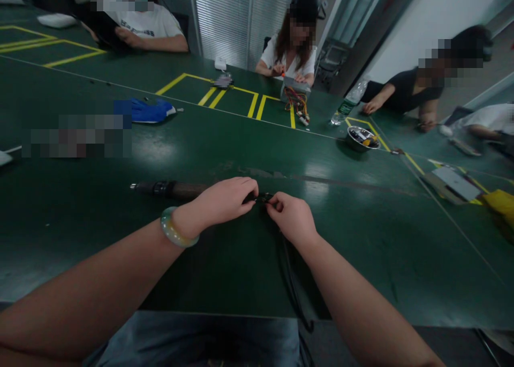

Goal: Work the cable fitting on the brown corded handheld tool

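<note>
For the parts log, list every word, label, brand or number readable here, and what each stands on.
Nothing is clearly legible: the dark print on the white T-shirt is too blurred to read, the water bottle's label is too small, and no text shows on the black cable.

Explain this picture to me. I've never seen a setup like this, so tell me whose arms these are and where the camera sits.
No machine here: these are a person's own arms, seen by a camera worn on their head, looking forward and down. The left hand, wearing a bangle, and the right hand pinch a small black piece, with a black cable trailing toward the person. Beneath them is a green workbench. Left of the hands lies what looks like a soldering iron. Farther off are a blue glove, a metal bowl and a co-worker.
</note>
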The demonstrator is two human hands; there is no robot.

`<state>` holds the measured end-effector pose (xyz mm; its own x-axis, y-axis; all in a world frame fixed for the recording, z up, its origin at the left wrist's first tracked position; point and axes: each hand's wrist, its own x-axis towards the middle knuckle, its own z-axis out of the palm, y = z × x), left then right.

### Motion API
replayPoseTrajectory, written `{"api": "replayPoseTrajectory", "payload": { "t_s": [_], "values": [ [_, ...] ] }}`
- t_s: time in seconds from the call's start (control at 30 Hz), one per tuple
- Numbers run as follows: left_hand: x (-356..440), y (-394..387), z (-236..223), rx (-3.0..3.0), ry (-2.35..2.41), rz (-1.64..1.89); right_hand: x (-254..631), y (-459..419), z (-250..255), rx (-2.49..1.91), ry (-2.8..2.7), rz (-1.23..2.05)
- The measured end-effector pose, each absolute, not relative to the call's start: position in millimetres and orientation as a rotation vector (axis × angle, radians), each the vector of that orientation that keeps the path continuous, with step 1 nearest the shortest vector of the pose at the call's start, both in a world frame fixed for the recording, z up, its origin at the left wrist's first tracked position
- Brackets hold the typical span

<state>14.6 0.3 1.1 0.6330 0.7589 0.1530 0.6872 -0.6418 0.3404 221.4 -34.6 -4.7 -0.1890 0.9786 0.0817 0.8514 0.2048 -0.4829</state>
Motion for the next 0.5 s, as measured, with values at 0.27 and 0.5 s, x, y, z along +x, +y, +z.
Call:
{"api": "replayPoseTrajectory", "payload": {
  "t_s": [0.27,0.5],
  "values": [
    [13.9,-4.5,4.5,2.650,1.231,0.403,221.4,-31.2,-8.4,-1.678,-2.073,0.536],
    [12.8,0.0,3.9,2.637,1.122,0.421,220.8,-30.1,-8.3,-1.678,-2.045,0.626]
  ]
}}
